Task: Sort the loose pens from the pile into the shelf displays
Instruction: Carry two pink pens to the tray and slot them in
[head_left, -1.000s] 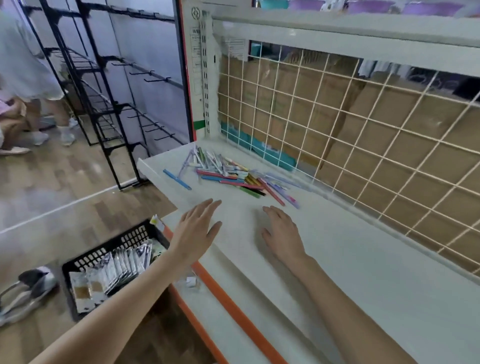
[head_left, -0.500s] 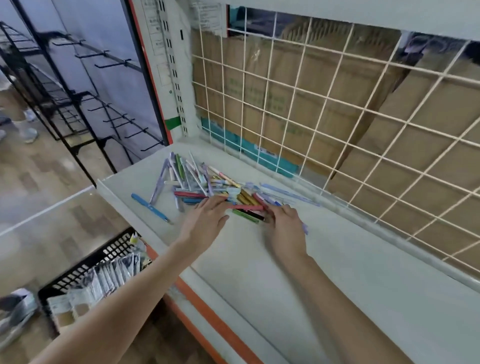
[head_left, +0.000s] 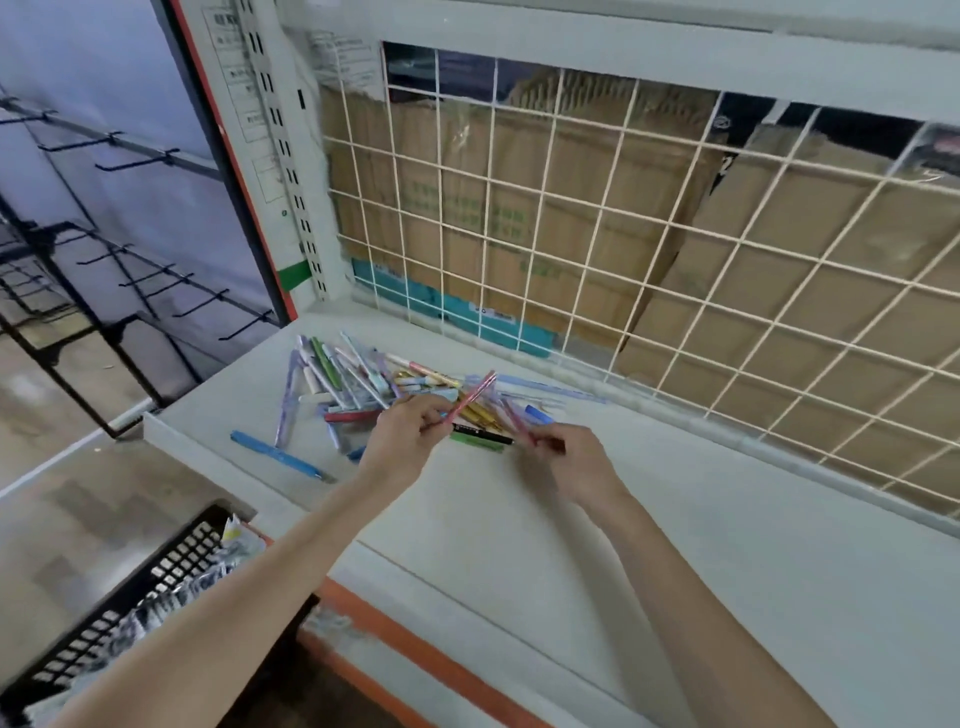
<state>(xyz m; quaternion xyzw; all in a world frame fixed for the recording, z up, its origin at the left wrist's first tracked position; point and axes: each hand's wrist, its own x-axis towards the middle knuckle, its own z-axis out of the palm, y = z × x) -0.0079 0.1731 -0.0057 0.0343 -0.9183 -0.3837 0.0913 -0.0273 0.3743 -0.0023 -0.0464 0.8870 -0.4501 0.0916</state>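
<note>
A pile of loose coloured pens (head_left: 358, 387) lies on the white shelf (head_left: 623, 545) near its left end. My left hand (head_left: 402, 431) pinches a pink pen (head_left: 472, 396) that sticks up and to the right over the pile. My right hand (head_left: 566, 457) pinches another pink pen (head_left: 519, 428) at the pile's right edge. A black pen and a green pen (head_left: 478, 441) lie between my hands. A blue pen (head_left: 275, 454) lies alone near the shelf's front-left edge.
A white wire grid (head_left: 623, 249) backs the shelf, with cardboard boxes behind it. A black basket (head_left: 130, 597) of packets stands on the floor at lower left. Black hook racks (head_left: 130, 270) stand to the left. An orange strip (head_left: 415, 654) edges the lower shelf.
Both hands reached forward from the bare shelf to the pile. Each has picked up a pink pen, and the left hand's pen is now lifted above the pile.
</note>
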